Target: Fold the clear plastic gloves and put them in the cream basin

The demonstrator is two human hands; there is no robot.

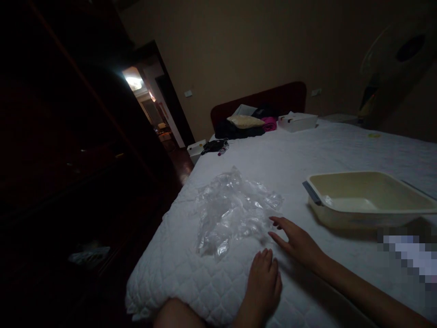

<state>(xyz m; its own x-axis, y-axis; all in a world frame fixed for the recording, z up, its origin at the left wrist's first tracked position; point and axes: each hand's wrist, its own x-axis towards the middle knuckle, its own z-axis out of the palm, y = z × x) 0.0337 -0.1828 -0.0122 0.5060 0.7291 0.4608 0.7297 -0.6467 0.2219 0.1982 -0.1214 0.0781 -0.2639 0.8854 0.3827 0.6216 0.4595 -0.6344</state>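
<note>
A crumpled heap of clear plastic film or bags (235,209) lies on the white quilted bed cover (177,264). My right hand (297,241) reaches in from the right, beside the heap's right edge. Its thumb and fingers are apart, with nothing between them; whether a fingertip touches the plastic I cannot tell. Nearer to me, my left hand (264,278) rests palm down on the cover, its fingers stretched out and holding nothing. A cream plastic basin (368,218) with grey handles stands on the bed to the right of my hands.
Dark clothes (235,132), a beige cushion-like item (245,121) and a pink roll (269,124) lie by the red headboard (293,95). A white box (298,122) sits beside them. A fan (409,50) stands at the right. The bed's left edge drops to a dark floor.
</note>
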